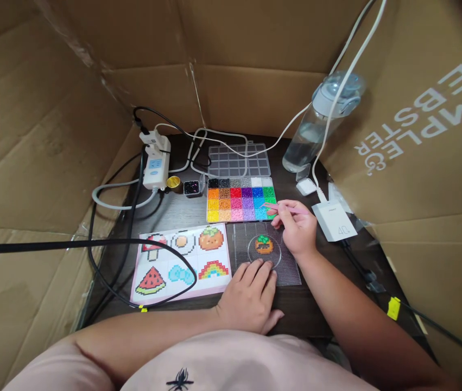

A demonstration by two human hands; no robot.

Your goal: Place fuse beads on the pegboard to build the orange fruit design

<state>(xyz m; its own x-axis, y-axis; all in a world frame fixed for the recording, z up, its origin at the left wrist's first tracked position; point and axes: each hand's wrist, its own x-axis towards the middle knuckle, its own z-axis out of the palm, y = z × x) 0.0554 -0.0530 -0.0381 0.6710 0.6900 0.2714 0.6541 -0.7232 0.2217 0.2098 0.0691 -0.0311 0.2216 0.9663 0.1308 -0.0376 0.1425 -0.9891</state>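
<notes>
Risks, left to right. Black cable (92, 243) runs in from the left edge and loops across the pattern sheet (182, 262), lower centre; a snag on it could drag the sheet and jolt the beads.

Left hand (251, 293), bottom centre: fingers together and flat, tips pressed on the near rim of the round clear pegboard (264, 251). If that pressure slips, the board skids on the square pegboard (267, 255) under it and loose beads pop off their pegs.

Right hand (296, 225), right of centre, pinches pink tweezers (285, 208), tip over the green corner of the bead tray (241, 199). Weak pinch = a dropped bead, likely into the wrong compartment.

Bead design (264, 245): sits on the round board, centre frame. Small orange body, green top, a dark row across the orange. Looks partly filled; individual beads too small to count.
</notes>
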